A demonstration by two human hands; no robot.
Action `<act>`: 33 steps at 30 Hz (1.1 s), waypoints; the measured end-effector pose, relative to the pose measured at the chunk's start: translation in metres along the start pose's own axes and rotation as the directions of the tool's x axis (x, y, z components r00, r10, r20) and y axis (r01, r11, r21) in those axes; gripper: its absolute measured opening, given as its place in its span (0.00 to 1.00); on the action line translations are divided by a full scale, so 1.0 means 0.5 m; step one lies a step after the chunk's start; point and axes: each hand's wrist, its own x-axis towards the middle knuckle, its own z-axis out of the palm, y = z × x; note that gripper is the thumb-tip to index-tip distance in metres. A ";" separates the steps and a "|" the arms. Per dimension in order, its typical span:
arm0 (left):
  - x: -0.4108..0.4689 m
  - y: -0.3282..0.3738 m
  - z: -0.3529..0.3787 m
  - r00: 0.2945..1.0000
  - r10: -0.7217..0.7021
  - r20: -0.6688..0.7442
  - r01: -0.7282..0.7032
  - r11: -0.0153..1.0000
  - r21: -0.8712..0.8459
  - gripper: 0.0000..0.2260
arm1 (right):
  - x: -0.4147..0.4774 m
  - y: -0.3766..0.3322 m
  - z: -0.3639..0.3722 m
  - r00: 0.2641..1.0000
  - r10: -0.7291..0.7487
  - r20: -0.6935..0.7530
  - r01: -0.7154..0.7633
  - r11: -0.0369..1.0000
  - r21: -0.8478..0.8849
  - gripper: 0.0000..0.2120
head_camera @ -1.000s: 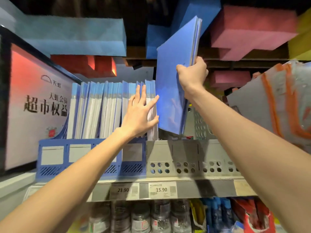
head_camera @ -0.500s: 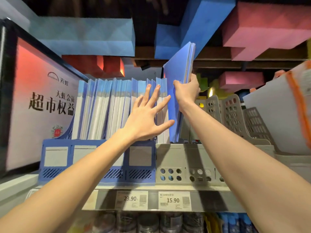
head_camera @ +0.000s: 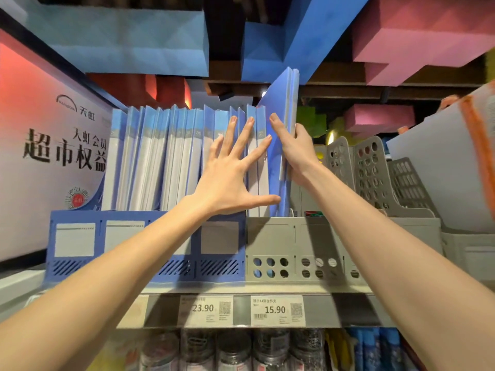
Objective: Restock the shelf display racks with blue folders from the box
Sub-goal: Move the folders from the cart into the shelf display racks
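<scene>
Progress looks good: a row (head_camera: 160, 156) of blue folders fills the blue rack (head_camera: 120, 247) from end to end and runs on into the first slot of the grey rack (head_camera: 294, 245). My right hand (head_camera: 297, 153) grips a bunch (head_camera: 284, 108) of further folders, thumb on the near face and fingers curled round the far edge. The bunch leans, its foot down in that grey slot just beside the row and its top well above the row. My left hand (head_camera: 230, 180) is flat and spread, fingers straight against the row's spines, thumb touching the bunch low down. I judge the bunch needs seating upright and letting go. What is left, as far as I see, is the rest of the grey rack and the perforated racks (head_camera: 375, 172) further right, which look bare. The box is out of view, so I cannot tell how many folders remain. The slot floor hides behind the rack front, my right fingertips hide behind the bunch, and I cannot count its folders.
</scene>
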 end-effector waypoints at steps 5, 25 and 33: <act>-0.001 -0.002 0.001 1.000 -0.003 -0.003 0.003 1.000 -0.006 0.49 | -0.013 0.010 -0.035 0.973 0.025 0.228 -0.056 0.989 0.133 0.33; 0.009 -0.004 0.025 0.993 -0.066 -0.098 0.058 0.994 -0.088 0.28 | -0.080 -0.016 -0.062 0.962 0.078 0.261 -0.033 0.985 -0.171 0.20; 0.009 -0.002 0.027 0.989 -0.062 -0.131 0.048 0.993 -0.109 0.35 | -0.109 0.011 -0.085 0.937 0.184 0.296 -0.150 0.979 -0.136 0.19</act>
